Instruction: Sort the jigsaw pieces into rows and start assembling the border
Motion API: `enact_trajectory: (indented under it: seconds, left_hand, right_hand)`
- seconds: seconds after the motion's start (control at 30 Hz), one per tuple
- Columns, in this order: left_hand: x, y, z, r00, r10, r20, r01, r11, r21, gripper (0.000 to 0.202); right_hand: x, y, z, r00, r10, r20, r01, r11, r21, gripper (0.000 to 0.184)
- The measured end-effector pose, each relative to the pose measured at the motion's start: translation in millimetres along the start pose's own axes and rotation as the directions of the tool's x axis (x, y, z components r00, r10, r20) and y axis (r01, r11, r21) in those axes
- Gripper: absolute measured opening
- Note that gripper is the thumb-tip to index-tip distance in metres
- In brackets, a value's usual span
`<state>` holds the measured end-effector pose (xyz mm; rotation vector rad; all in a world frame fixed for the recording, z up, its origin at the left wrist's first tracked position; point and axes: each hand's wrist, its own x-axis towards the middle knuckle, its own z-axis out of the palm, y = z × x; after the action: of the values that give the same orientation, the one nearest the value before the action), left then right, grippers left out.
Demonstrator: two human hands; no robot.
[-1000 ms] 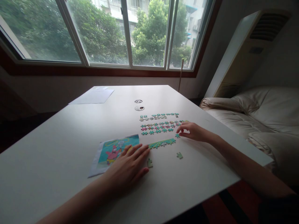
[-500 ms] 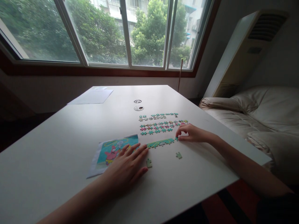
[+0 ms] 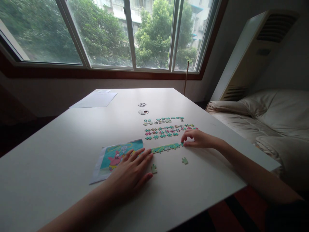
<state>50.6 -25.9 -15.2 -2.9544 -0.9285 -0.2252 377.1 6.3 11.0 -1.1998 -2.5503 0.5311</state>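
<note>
My left hand (image 3: 129, 172) lies flat with fingers spread, resting on the corner of a cartoon picture sheet (image 3: 113, 158) and touching the left end of a joined strip of puzzle pieces (image 3: 166, 148). My right hand (image 3: 196, 138) pinches a small teal puzzle piece against the right end of that strip. Two loose pieces lie nearby: one (image 3: 154, 168) beside my left fingers, another (image 3: 184, 160) below the strip. Rows of sorted puzzle pieces (image 3: 166, 128) lie beyond my right hand.
All of it lies on a white table (image 3: 72, 135). A paper sheet (image 3: 95, 99) sits at the far left, with two round cable grommets (image 3: 143, 111) near the middle. A cream sofa (image 3: 270, 119) and a standing air conditioner (image 3: 251, 51) are at the right. Windows run along the back.
My right hand has moved down and left, bringing the teal piece to the right end of the strip. My left hand has stayed put.
</note>
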Motion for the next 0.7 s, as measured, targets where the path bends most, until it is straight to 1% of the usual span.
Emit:
enact_trajectory:
  seconds: [0.17,0.37,0.5,0.7]
  left_hand:
    - [0.6,0.7,-0.6,1.000,-0.002,0.014,0.002,1.000,-0.002,0.049]
    - [0.5,-0.3,0.2,1.000,0.002,-0.002,-0.002,1.000,-0.016,0.048]
    - [0.5,0.0,-0.8,1.000,-0.003,0.006,0.003,1.000,-0.012,0.049]
    - [-0.1,1.4,-2.4,1.000,-0.004,0.006,0.004,1.000,-0.013,0.049]
  right_hand:
    - [0.3,-1.9,-0.8,1.000,0.001,-0.002,-0.001,1.000,-0.001,0.013]
    - [-0.1,-0.3,0.0,1.000,-0.002,-0.005,0.002,1.000,0.008,0.014]
    - [-0.2,-0.3,-0.1,1.000,-0.001,-0.006,0.001,1.000,0.002,0.014]
    - [-1.5,2.9,-3.7,0.996,0.014,-0.085,-0.018,0.999,-0.051,0.017]
